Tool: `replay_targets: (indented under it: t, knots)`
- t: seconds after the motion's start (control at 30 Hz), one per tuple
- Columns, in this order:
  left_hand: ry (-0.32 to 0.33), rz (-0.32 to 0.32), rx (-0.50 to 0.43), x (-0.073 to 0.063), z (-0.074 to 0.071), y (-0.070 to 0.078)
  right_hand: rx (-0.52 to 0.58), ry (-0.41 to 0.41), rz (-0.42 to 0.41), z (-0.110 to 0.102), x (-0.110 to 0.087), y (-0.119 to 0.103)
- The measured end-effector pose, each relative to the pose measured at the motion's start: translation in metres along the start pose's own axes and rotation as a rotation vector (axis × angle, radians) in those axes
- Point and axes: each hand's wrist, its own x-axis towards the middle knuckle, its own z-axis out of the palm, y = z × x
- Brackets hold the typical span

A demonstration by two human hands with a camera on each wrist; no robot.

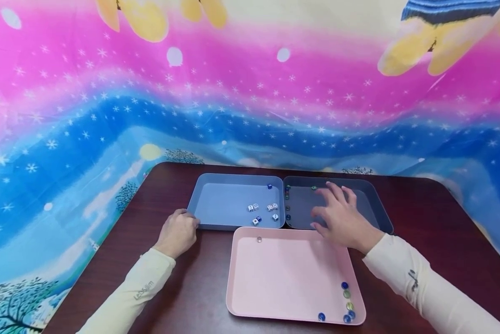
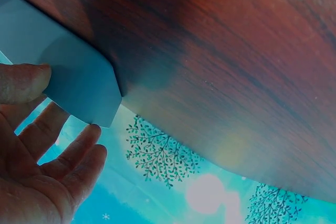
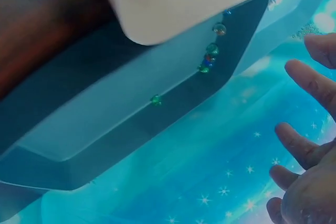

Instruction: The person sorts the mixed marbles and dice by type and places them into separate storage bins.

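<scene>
My left hand [image 1: 177, 233] grips the near left corner of the blue-grey tray [image 1: 220, 199]; the left wrist view shows its thumb over the tray wall [image 2: 79, 82]. White and blue dice [image 1: 275, 217] lie in that tray's right part. Above the dark grey tray [image 1: 301, 211] hovers my right hand [image 1: 343, 222], fingers spread and holding nothing. Several marbles [image 3: 212, 49] line that tray's left side, with a green marble [image 3: 156, 99] by its far wall. Below the right hand is the pink tray [image 1: 287, 278], with blue and yellow-green marbles [image 1: 347, 294] at its near right.
A clear marble [image 1: 259, 239] sits near the pink tray's far left corner. The three trays stand close together on a dark brown table [image 1: 425, 218]. Behind the table hangs a colourful printed cloth [image 1: 250, 102].
</scene>
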Motion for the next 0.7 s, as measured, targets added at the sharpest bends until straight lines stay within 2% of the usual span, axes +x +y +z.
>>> replay_targets:
  t: [0.17,0.43,0.7]
  knots:
    - [-0.013,-0.007,-0.006,0.001,-0.001,0.0,-0.02,-0.019,-0.003,0.002,-0.026,0.001]
    - [-0.012,-0.004,-0.003,0.001,0.001,0.002,-0.073,-0.029,-0.06,0.009,-0.068,0.0]
    - [-0.009,0.0,0.0,0.001,-0.001,0.003,-0.121,-0.057,-0.091,0.027,-0.095,-0.001]
